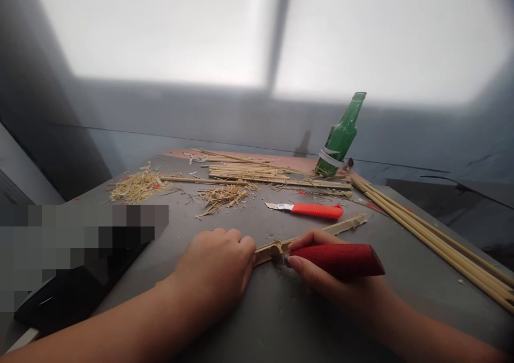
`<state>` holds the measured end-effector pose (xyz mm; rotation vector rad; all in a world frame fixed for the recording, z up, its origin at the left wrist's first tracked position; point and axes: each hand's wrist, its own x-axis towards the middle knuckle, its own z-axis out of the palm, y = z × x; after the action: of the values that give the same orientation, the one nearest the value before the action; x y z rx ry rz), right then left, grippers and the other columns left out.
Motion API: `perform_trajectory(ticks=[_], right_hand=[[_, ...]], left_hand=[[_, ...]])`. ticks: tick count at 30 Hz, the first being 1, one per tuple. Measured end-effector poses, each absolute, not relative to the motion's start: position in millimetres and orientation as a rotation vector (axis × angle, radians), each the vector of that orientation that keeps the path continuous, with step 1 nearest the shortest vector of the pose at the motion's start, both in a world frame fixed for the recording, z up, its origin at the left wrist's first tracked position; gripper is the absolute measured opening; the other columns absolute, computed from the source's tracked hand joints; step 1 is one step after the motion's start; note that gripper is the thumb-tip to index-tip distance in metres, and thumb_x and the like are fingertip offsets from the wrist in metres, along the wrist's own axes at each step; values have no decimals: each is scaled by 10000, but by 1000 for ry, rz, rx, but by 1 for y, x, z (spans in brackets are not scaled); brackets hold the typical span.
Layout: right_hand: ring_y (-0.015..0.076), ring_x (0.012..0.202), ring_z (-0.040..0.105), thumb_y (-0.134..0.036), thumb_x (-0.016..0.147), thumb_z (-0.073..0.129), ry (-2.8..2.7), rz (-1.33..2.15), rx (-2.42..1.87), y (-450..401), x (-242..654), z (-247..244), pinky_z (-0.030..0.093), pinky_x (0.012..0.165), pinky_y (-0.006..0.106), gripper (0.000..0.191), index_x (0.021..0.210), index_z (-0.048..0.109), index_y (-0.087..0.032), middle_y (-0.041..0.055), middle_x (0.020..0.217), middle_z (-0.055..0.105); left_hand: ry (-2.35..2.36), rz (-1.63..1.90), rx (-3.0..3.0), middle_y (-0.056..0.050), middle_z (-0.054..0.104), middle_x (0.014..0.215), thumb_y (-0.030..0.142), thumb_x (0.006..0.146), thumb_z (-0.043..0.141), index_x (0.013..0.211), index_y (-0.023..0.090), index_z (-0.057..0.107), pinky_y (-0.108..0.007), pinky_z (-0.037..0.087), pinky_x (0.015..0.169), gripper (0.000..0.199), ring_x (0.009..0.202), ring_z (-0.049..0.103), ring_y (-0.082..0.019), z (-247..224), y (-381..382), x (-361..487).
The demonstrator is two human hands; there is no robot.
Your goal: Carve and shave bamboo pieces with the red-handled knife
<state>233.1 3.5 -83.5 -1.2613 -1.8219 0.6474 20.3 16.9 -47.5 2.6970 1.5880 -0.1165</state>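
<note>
Left hand (219,264) curled, right hand (346,294) pinched

Surface: grey tabletop (257,320), sprinkled with fine chips. Dial centred on the orange-red snap-off cutter (317,211), blade exposed and aimed at 9 o'clock. Between 12 and 1: green glass bottle (343,136), white band round its body, near the far edge. At 10: pale sticks (249,172), laid roughly parallel. At 9: nearer shavings heap (225,196); farther out, second shavings heap (138,187). Between 3 and 4: long pale rods (428,242). At 6, near cutter: split bamboo strip (346,225).
</note>
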Motion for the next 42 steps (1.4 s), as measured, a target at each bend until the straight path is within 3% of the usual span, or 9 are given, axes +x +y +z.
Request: perform_trajectory(ticks=[4, 13, 18, 26, 34, 42], right_hand=[[188, 514, 642, -401, 872, 666, -1820, 665, -1305, 2, 231, -79, 507, 436, 276, 141, 845, 688, -265, -7, 588, 658], [199, 617, 710, -321, 821, 692, -1835, 613, -1272, 1, 230, -75, 573, 525, 276, 37, 822, 700, -285, 3, 744, 757], [219, 583, 713, -302, 834, 691, -1848, 628, -1239, 3, 230, -76, 567, 474, 286, 24, 846, 711, -296, 13, 715, 760], [204, 580, 708, -357, 812, 699, -1801, 720, -1298, -1, 228, -74, 575, 514, 285, 97, 861, 695, -272, -3, 707, 751], [260, 843, 777, -377, 828, 657, -1910, 567, -1315, -1, 233, -80, 591, 552, 291, 101, 863, 682, -286, 27, 934, 813], [251, 799, 776, -381, 806, 690, -1919, 605, -1306, 2, 233, -81, 610, 617, 308, 131, 881, 705, -274, 31, 908, 812]], left_hand=[[1597, -126, 2697, -80, 712, 896, 259, 1001, 400, 920, 203, 663, -320, 490, 687, 281, 798, 670, -250, -48, 18, 20], [1608, -117, 2709, -74, 708, 891, 260, 1004, 388, 914, 200, 659, -316, 484, 679, 291, 791, 666, -241, -48, 17, 21], [1591, -161, 2682, -86, 706, 904, 282, 1010, 367, 941, 200, 666, -325, 490, 687, 317, 820, 676, -254, -47, 19, 21], [1600, -113, 2687, -82, 709, 892, 268, 1000, 388, 929, 198, 674, -314, 484, 678, 303, 798, 669, -247, -48, 17, 20], [1583, -95, 2703, -90, 710, 889, 271, 1003, 389, 933, 204, 675, -336, 494, 678, 301, 789, 669, -259, -50, 19, 20], [1584, -143, 2691, -88, 713, 906, 276, 996, 392, 950, 207, 676, -351, 497, 676, 295, 821, 686, -282, -49, 19, 20]])
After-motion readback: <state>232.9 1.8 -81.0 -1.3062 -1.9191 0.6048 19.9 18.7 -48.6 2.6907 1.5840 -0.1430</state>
